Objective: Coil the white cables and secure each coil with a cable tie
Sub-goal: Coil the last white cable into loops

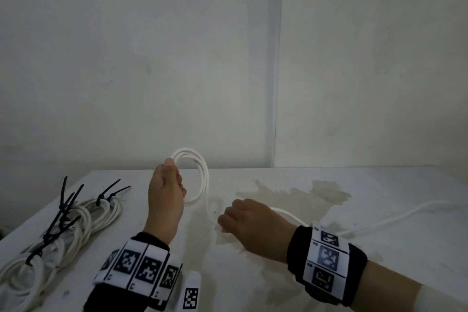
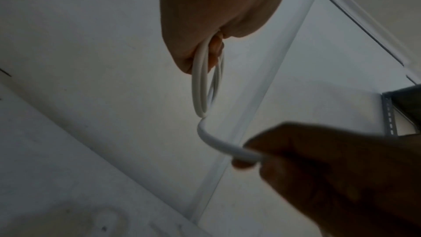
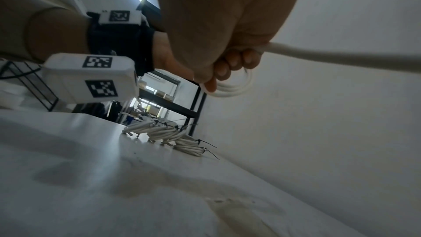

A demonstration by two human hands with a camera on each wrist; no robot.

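My left hand [image 1: 167, 185] is raised above the table and grips a small upright coil of white cable [image 1: 202, 175] by its left side. In the left wrist view the loops [image 2: 201, 86] hang out of that fist [image 2: 216, 24]. From the coil one strand [image 2: 223, 148] drops to my right hand [image 1: 239, 219], which is low over the table with its fingers curled round it. The rest of the cable [image 1: 405, 213] trails off along the table to the right. In the right wrist view the strand [image 3: 341, 59] leaves my right fist [image 3: 227, 57], with the coil [image 3: 234, 87] just beyond it.
Several coiled white cables [image 1: 65, 225] bound with black cable ties [image 1: 64, 200] lie in a pile at the table's left edge, also seen as a pile [image 3: 180, 138] in the right wrist view. The white table [image 1: 354, 273] bears a brownish stain [image 1: 293, 194]. A plain wall stands close behind.
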